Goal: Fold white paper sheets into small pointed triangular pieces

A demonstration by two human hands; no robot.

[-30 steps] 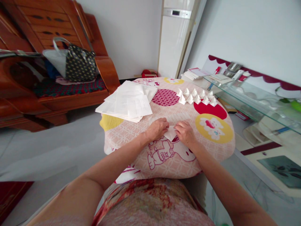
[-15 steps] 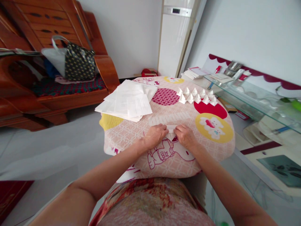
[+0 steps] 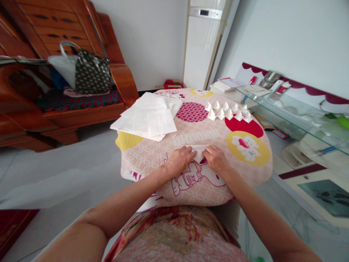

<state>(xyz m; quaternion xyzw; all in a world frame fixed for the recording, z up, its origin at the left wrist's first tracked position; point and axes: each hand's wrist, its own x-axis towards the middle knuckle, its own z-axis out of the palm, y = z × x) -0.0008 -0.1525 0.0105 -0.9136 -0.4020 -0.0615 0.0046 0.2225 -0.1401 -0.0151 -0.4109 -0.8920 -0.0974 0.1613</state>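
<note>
Head view.

Your left hand (image 3: 180, 159): fingers drawn together, pinching the left side of a folded paper; thumb placement is hard to tell.

Your right hand (image 3: 216, 158): likewise, pinching the right side.

Folded paper (image 3: 200, 155): between your two hands, its point towards you, seemingly resting on the tablecloth (image 3: 152, 160). Risk: a crooked crease, should one hand press or pull harder than the other; a tear, should both tug outward. The cloth looks soft and may give beneath the fold, leaving a weak line.

Stack of sheets (image 3: 144, 118): beyond the grip, to its left, edges uneven. Risk: top sheets sliding, if your arm brushes them.

Small folded pieces (image 3: 229, 115): beyond the grip, to its right, in two rows. Risk: toppling, if your hands drag the cloth.

Glass shelf (image 3: 286, 109): farther right, apart from your hands.
</note>
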